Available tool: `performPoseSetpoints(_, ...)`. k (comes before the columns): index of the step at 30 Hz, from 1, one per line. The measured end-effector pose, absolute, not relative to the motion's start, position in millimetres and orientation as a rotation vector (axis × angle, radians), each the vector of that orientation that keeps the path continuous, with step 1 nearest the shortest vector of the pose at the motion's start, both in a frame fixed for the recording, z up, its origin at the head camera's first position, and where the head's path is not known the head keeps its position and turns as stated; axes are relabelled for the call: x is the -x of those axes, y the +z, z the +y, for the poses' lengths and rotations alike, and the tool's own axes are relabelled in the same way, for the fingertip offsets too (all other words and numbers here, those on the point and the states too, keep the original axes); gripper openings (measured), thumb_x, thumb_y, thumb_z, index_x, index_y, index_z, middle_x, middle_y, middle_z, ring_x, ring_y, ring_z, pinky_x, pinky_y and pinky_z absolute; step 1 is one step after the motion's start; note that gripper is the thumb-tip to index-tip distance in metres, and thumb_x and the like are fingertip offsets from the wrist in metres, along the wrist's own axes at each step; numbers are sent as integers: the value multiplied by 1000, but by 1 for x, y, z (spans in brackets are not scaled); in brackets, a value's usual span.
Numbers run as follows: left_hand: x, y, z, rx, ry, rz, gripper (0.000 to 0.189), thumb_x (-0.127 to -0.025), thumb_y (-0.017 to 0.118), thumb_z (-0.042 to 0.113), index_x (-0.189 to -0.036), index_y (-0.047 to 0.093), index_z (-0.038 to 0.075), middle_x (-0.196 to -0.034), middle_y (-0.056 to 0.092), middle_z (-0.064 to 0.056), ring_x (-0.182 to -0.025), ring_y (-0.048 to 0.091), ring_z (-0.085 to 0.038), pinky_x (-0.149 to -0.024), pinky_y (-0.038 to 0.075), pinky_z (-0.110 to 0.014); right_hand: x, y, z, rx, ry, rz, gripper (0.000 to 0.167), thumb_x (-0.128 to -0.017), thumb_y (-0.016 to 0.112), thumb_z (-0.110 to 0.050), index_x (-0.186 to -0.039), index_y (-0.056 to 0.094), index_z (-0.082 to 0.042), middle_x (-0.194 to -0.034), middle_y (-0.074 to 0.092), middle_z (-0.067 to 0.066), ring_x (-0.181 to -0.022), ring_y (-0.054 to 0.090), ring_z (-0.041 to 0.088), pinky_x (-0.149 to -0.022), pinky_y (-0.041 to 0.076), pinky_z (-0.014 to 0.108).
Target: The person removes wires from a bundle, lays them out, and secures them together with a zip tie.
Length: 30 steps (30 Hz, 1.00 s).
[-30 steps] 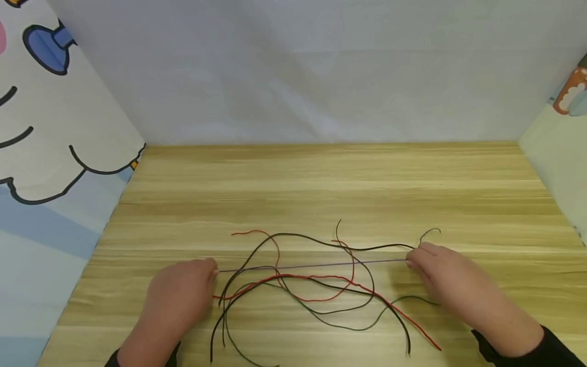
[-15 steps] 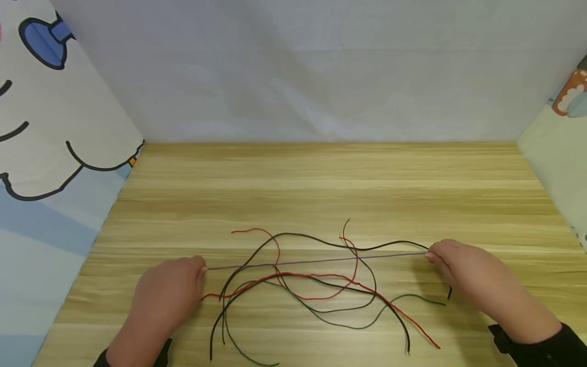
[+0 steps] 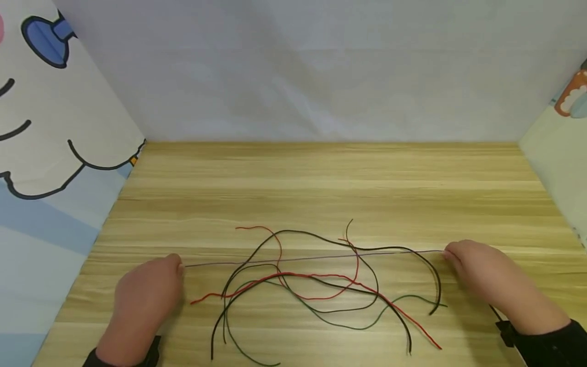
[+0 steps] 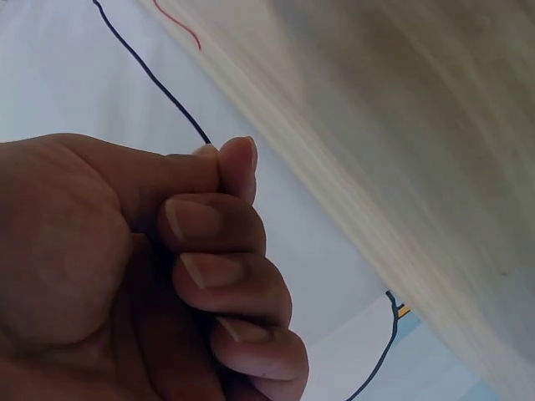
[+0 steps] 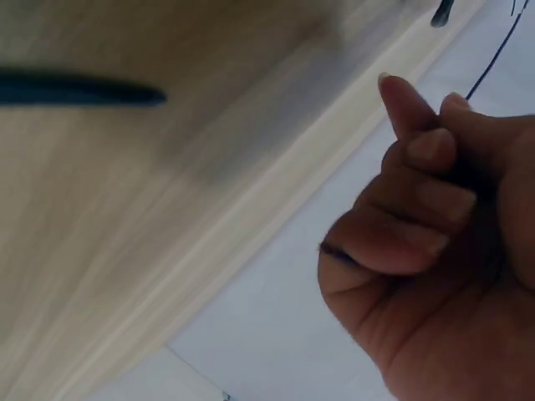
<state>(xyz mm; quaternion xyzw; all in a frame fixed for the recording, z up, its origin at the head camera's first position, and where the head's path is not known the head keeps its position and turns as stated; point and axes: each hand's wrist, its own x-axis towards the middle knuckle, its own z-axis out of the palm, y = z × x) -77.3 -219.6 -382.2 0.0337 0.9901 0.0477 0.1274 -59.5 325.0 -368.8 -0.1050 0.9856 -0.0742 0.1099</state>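
A thin purple wire (image 3: 321,257) runs almost straight between the two hands, above the other wires. My left hand (image 3: 149,288) pinches its left end between thumb and index finger, the other fingers curled, as the left wrist view shows. At the other end, my right hand (image 3: 486,275) pinches the wire between thumb and index finger; in the right wrist view the wire (image 5: 497,58) looks dark. Below lie loose wires: a thick red wire (image 3: 321,276), a thick black wire (image 3: 302,232), a green wire (image 3: 339,325) and a thin red wire (image 3: 281,244).
The wires cross in a loose tangle on the wooden table (image 3: 321,188). A pale wall (image 3: 321,76) stands behind it, with a cartoon-printed panel (image 3: 55,117) at left. A short dark strand (image 3: 495,312) shows beside the right wrist; what it belongs to is unclear.
Both hands have moved apart, left hand leftward and right hand rightward, with a longer stretch of purple wire between them. The thick black wire's right end now shows clear of the right hand.
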Motion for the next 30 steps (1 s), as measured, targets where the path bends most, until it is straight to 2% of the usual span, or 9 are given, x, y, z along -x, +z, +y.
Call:
performPoseSetpoints(3, 78, -383, -222, -61, 150, 2893, 18, -98, 48, 18, -93, 61, 6, -64, 56, -6, -55, 54, -24, -43, 38, -39, 60, -369, 329, 233, -190, 2852, 20, -98, 50, -14, -81, 59, -11, -68, 53, -4, -61, 49, 13, -58, 39, 35)
performPoseSetpoints(9, 82, -380, -222, 36, 171, 2861, 20, -99, 45, 18, -99, 61, 6, -70, 58, -10, -61, 57, -28, -47, 41, -42, 61, -366, 334, 155, -177, 2846, 23, -100, 47, -20, -88, 62, -7, -74, 60, 2, -66, 57, 20, -59, 44, 39)
performPoseSetpoints(13, 84, -383, -218, -22, 169, 2839, 19, -99, 47, 18, -98, 62, 6, -74, 61, -9, -64, 59, -29, -50, 44, -43, 58, -367, 324, 168, -123, 2876, 25, -100, 48, -25, -78, 55, -14, -60, 45, -4, -54, 39, 13, -54, 33, 32)
performPoseSetpoints(18, 82, -384, -209, -110, 158, 2845, 18, -98, 48, 17, -90, 60, 6, -73, 61, -7, -65, 60, -28, -52, 45, -44, 54, -366, 313, 248, -50, 2939, 23, -96, 56, -25, -75, 50, -17, -58, 41, -4, -53, 38, 12, -52, 32, 30)
performPoseSetpoints(21, 81, -380, -206, -108, 140, 2856, 18, -98, 49, 17, -88, 60, 7, -71, 59, -6, -63, 59, -26, -50, 44, -42, 52, -364, 307, 339, 0, 3012, 14, -91, 63, -20, -89, 58, -7, -72, 54, 4, -61, 53, 20, -54, 43, 35)
performPoseSetpoints(23, 80, -378, -203, -102, 132, 2869, 18, -98, 49, 17, -89, 61, 6, -71, 59, -7, -64, 59, -28, -50, 44, -43, 50, -360, 300, 425, 34, 3063, 27, -85, 67, -15, -106, 58, 0, -89, 60, 13, -76, 60, 30, -61, 49, 42)
performPoseSetpoints(26, 76, -374, -197, -154, 109, 2972, 16, -95, 53, 15, -94, 63, 3, -77, 60, -11, -68, 59, -32, -51, 45, -46, 46, -356, 280, 574, 17, 3131, 50, -77, 67, -7, -122, 51, 5, -115, 56, 24, -100, 57, 41, -74, 49, 52)
performPoseSetpoints(28, 73, -373, -191, -203, 95, 3054, 20, -93, 56, 17, -103, 63, 1, -89, 60, -16, -82, 59, -38, -62, 47, -51, 42, -355, 263, 652, -41, 3149, 56, -76, 69, -15, -125, 50, 2, -124, 51, 24, -110, 53, 42, -82, 47, 55)
performPoseSetpoints(30, 69, -371, -183, -275, 78, 3114, 31, -91, 60, 20, -115, 60, -1, -107, 58, -21, -100, 55, -41, -77, 45, -56, 37, -359, 246, 687, -110, 3118, 66, -78, 72, -34, -131, 49, -2, -135, 45, 23, -121, 46, 42, -90, 42, 59)
